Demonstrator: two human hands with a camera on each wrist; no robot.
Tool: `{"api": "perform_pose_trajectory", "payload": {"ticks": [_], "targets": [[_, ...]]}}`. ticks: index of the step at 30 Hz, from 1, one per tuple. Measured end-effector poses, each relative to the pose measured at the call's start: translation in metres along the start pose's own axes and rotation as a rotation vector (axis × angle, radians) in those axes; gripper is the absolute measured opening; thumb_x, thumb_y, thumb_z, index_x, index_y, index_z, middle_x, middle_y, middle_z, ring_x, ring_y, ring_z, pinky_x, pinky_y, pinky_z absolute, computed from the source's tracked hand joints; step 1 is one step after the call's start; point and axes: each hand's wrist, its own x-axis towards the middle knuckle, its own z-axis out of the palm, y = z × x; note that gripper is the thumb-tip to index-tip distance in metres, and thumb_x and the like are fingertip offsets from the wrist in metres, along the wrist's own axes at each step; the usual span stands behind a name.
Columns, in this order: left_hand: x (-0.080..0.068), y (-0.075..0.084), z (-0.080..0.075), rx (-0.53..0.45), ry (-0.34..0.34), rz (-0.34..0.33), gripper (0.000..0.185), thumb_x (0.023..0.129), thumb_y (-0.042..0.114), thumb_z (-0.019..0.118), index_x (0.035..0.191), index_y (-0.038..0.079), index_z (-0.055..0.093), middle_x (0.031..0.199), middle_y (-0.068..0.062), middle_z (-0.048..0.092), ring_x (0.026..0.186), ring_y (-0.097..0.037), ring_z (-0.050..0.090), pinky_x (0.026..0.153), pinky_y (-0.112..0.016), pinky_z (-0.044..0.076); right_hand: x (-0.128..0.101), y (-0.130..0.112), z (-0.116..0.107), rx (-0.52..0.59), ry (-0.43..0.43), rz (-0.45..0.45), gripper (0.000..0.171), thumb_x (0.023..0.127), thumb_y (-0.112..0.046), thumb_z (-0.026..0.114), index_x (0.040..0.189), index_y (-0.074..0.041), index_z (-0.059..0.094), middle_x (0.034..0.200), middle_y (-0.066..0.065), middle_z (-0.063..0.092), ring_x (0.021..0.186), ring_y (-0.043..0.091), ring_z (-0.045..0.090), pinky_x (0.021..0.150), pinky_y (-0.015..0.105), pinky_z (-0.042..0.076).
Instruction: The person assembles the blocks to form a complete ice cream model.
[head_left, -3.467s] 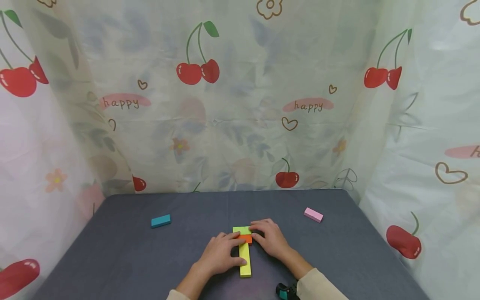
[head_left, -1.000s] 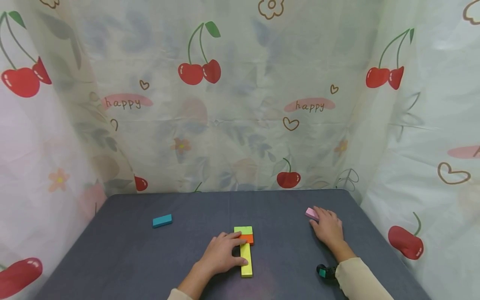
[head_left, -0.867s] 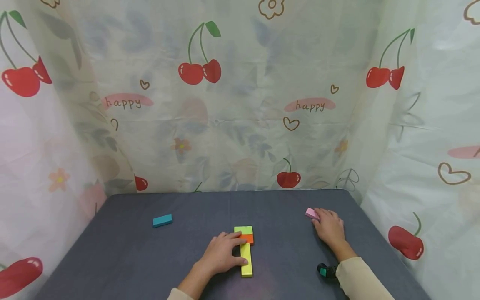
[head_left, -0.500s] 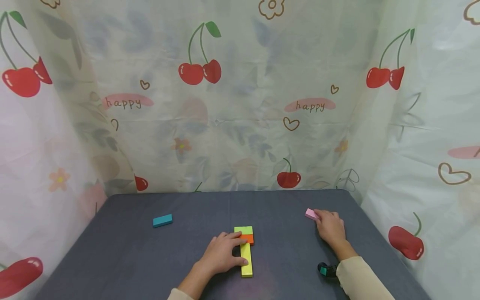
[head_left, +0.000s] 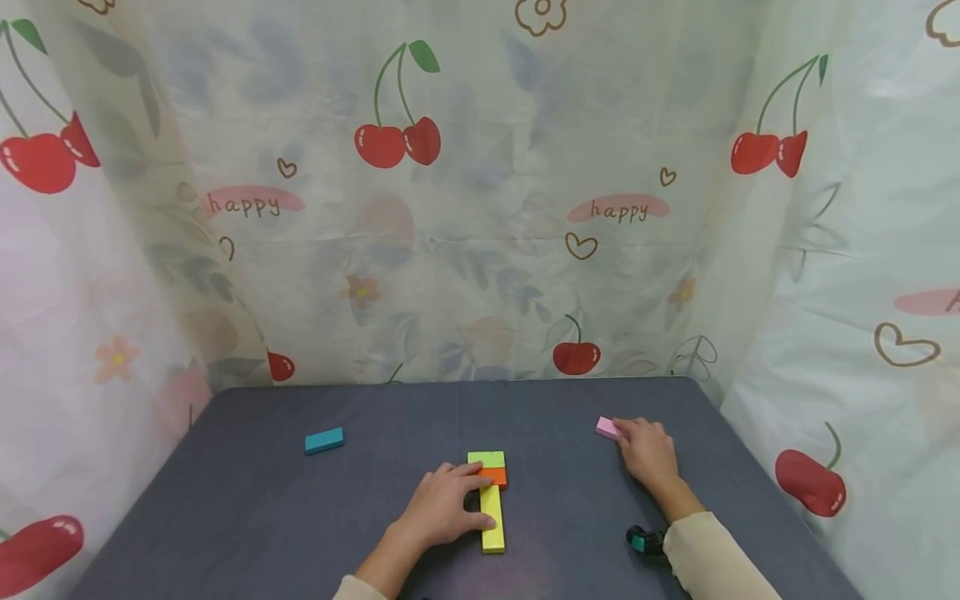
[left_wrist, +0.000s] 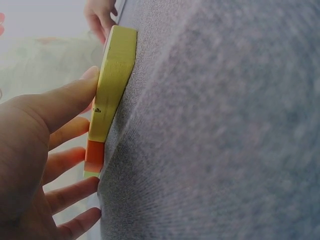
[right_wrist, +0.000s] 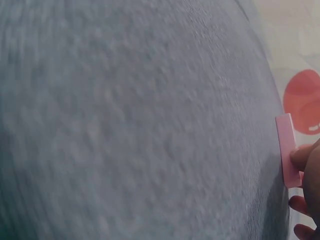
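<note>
My left hand (head_left: 441, 504) lies over the left side of a row of wooden blocks, fingers spread. Its thumb touches the long yellow block (head_left: 492, 533); the other fingertips reach the orange block (head_left: 495, 477) and the edge of the lime-green block (head_left: 487, 458) at the far end. In the left wrist view the thumb rests on top of the yellow block (left_wrist: 113, 85). At the right, my right hand (head_left: 648, 450) pinches the near end of a pink block (head_left: 607, 428). The right wrist view shows thumb and fingers on that pink block (right_wrist: 286, 145), low over the cloth.
A blue block (head_left: 324, 441) lies alone at the left back of the dark grey table (head_left: 360, 533). A black wrist strap device (head_left: 645, 540) sits at the right cuff. Behind the table hangs a cherry-patterned curtain (head_left: 480, 192).
From beside the row, my right hand went right to the pink block, took hold of it and has now drawn it slightly left. My left hand stays on the row.
</note>
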Motion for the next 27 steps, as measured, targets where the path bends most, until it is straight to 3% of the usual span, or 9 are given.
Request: {"api": "perform_pose_trajectory", "payload": {"ticks": [27], "targets": [[-0.001, -0.001, 0.001, -0.017, 0.013, 0.009, 0.060, 0.077, 0.060, 0.072, 0.129, 0.032, 0.065, 0.142, 0.003, 0.051, 0.118, -0.026, 0.049, 0.090, -0.051, 0.040, 0.002, -0.045, 0.025, 0.045, 0.028, -0.083, 0.030, 0.091, -0.020, 0.069, 0.120, -0.011, 0.071, 0.107, 0.011, 0.068, 0.095, 0.033, 0.055, 0.079, 0.051, 0.041]]}}
